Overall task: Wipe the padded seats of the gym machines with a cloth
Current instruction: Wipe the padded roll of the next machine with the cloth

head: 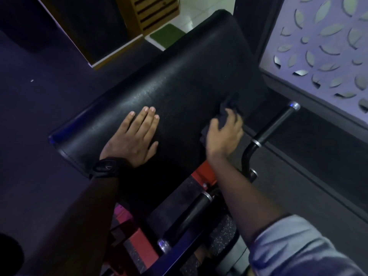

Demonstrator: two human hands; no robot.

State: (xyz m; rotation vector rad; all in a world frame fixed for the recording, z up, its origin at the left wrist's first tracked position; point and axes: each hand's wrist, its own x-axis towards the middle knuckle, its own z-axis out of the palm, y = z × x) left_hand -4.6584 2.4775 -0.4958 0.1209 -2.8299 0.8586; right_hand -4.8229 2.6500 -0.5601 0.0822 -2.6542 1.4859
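Long black pad [179,86] across the centre, running from 8 o'clock up to 1 o'clock. Smooth, vinyl-like skin with a fine grain, faintly glossy in a streak along the middle. Rounded corners, with a stitched seam along the near end at 8 o'clock.

Dark cloth [227,112], bunched and crumpled, on the pad's 3 o'clock edge, mostly under the right hand [225,134]. Soft folds poking out at 12 o'clock of the fingers, and a flap at 9 o'clock of the palm. Fingers curled over the cloth, gripping it against the pad.

Left hand [133,134] flat on the pad, palm down, at 9 o'clock of the cloth and apart from it. Fingers straight and close together, thumb spread toward 3 o'clock. Black watch [107,167] on that wrist.

Black tubular handle [272,124] at 3 o'clock of the right hand: matte grip, shiny metal end cap and ring collar. Second handle [191,214] of the same make at 6 o'clock, below the pad. Red painted frame [205,172] under the pad, between the forearms.

Pale panel [318,46] at 2 o'clock, cut through with leaf-shaped openings. Creased grey-blue sleeve [294,246] at 5 o'clock. Green mat [167,34] at 12 o'clock on white tiles, beside a slatted wooden cabinet [155,12].
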